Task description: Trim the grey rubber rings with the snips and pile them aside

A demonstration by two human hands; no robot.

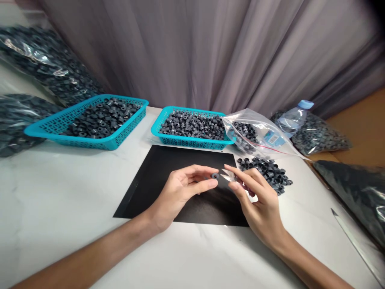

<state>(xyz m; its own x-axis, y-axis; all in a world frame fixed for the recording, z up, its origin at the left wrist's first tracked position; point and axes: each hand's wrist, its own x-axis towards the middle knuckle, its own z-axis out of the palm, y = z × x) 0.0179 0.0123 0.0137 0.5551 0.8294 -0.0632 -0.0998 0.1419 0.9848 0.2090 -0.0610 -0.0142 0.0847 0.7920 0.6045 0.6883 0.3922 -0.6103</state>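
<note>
Over a black mat (141, 180), my left hand (183, 184) pinches a small dark grey ring-shaped part (215, 176) between thumb and fingertips, its hole facing me. Just right of it, my right hand (258, 196) is closed around small snips (229, 176). Their two pointed metal blades are spread and aim at the ring, close beside it. The handles are mostly hidden by my right fingers. Behind my right hand a loose pile of similar dark grey parts (270, 170) lies on the white table (75, 188).
Two turquoise baskets (116, 142) (192, 143) of grey parts stand at the back. An open clear zip bag (255, 116) holds more parts. A water bottle (293, 118) leans on another filled bag (320, 132). Full bags (60, 64) sit at left, a dark bag (355, 192) at right.
</note>
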